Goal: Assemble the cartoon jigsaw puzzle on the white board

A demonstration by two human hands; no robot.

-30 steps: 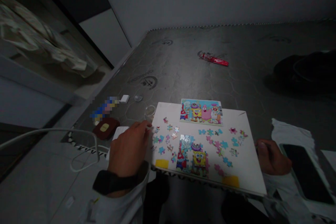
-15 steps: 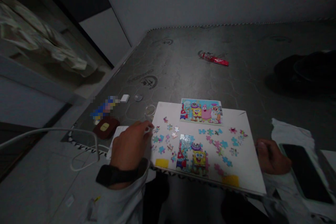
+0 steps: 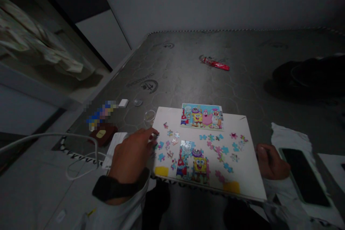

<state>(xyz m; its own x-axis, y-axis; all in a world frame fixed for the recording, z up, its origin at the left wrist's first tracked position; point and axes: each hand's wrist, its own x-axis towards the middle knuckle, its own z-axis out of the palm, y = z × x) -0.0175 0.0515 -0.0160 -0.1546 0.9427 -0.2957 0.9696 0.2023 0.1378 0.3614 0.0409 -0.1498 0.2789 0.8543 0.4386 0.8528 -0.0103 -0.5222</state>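
A white board (image 3: pixel 234 181) carries a partly joined cartoon jigsaw puzzle (image 3: pixel 198 165) near its front edge. Loose jigsaw pieces (image 3: pixel 219 149) lie to both sides of it. Behind them, a picture card (image 3: pixel 202 116) of the same characters rests at the board's far edge. My left hand (image 3: pixel 134 151), with a black watch on the wrist, reaches over the board's left edge, thumb and fingers pinched at a small jigsaw piece that they mostly hide. Beside the right edge, my right hand (image 3: pixel 272 161) is curled into a loose fist, its inner side hidden.
Yellow patches (image 3: pixel 161 171) mark the board's front corners. Left of it are a clear round lid (image 3: pixel 150 115), a white block (image 3: pixel 123 103), a brown case (image 3: pixel 104 134) and a white cable (image 3: pixel 48 134). A phone (image 3: pixel 306 176) lies at right; a red wrapper (image 3: pixel 215 64) lies farther back.
My left hand has shifted right over the board's left edge, onto a loose jigsaw piece there. The whole view has slid a little; my right hand stays beside the board.
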